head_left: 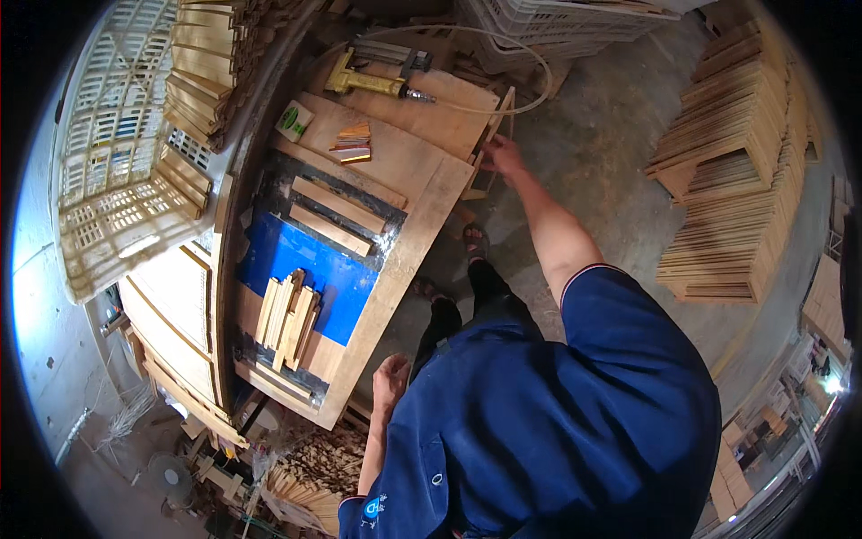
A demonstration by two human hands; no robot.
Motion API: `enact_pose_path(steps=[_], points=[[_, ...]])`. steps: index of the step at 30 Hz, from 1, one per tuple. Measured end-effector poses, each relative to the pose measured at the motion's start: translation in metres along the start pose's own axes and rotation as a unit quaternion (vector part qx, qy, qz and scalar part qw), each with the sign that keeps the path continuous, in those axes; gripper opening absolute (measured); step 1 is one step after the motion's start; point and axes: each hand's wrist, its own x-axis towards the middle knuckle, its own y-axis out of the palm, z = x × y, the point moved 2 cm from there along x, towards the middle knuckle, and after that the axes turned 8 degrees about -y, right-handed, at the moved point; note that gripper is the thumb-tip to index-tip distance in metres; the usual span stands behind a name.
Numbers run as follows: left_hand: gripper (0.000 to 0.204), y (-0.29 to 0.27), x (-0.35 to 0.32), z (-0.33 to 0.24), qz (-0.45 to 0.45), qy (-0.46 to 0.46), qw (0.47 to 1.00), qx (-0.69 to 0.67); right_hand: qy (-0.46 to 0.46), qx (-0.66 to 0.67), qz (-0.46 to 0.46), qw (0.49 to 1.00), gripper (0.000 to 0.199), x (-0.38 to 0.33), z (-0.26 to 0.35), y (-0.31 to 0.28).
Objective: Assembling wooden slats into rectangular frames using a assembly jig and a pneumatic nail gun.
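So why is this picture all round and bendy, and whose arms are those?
The camera sits on a person's head and looks down, and its wide lens bends straight edges. The blue shape is that person's shirt. Their right hand reaches out to thin wooden strips at the edge of the workbench; whether the fingers grip one, I cannot tell. Their left hand rests near the bench's near edge, holding nothing I can see. On the bench lie a blue sheet, a bundle of wooden slats and a yellow nail gun with a hose. White crates and stacks of boards stand around.
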Motion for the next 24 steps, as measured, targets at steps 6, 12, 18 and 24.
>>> enact_pose_path(steps=[6, 12, 18, 24], points=[[0.030, -0.007, 0.001, -0.002, 0.005, -0.002, 1.000, -0.012, -0.005, 0.014, 0.022, 1.000, 0.034, -0.005, -0.011, 0.000], [0.036, -0.011, 0.014, 0.015, -0.016, 0.000, 1.000, 0.011, -0.006, 0.027, 0.032, 0.999, 0.032, 0.007, -0.012, -0.017], [0.039, -0.015, -0.001, 0.033, -0.042, -0.017, 0.999, -0.014, -0.003, 0.009, 0.054, 0.999, 0.031, 0.011, 0.000, 0.007], [0.039, -0.034, -0.005, 0.033, -0.061, -0.003, 0.998, -0.006, 0.043, 0.020, 0.106, 0.993, 0.032, 0.033, -0.038, -0.048]])
